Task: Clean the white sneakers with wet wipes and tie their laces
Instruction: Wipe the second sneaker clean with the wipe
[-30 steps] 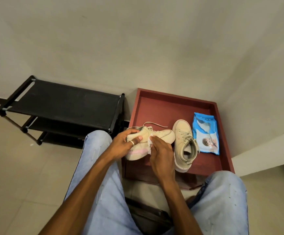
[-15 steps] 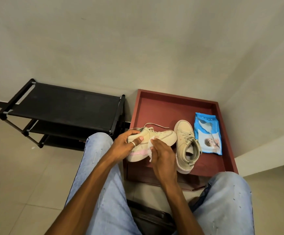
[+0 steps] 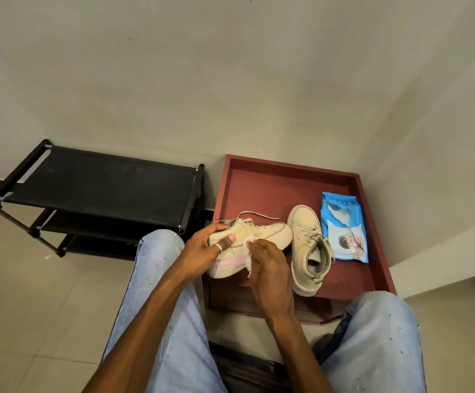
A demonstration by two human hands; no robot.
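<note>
My left hand (image 3: 205,252) grips the heel end of a cream sneaker (image 3: 261,234) with a pink sole stripe, held on its side over the red tray's near left corner. A loose lace trails from its top. My right hand (image 3: 267,268) holds a crumpled white wet wipe (image 3: 248,258) against the sneaker's side. The second sneaker (image 3: 307,251) stands upright in the tray, toe pointing away, laces loose. A blue pack of wet wipes (image 3: 345,229) lies flat to its right.
The red tray (image 3: 273,182) sits in the room's corner against the walls. A black shoe rack (image 3: 100,191) with three shelves stands to its left. My knees in light jeans frame the tray; a dark seat edge shows below.
The right hand with the wipe has slid slightly along the sneaker's side, toward its sole. The left hand keeps the same grip. The view has shifted a little.
</note>
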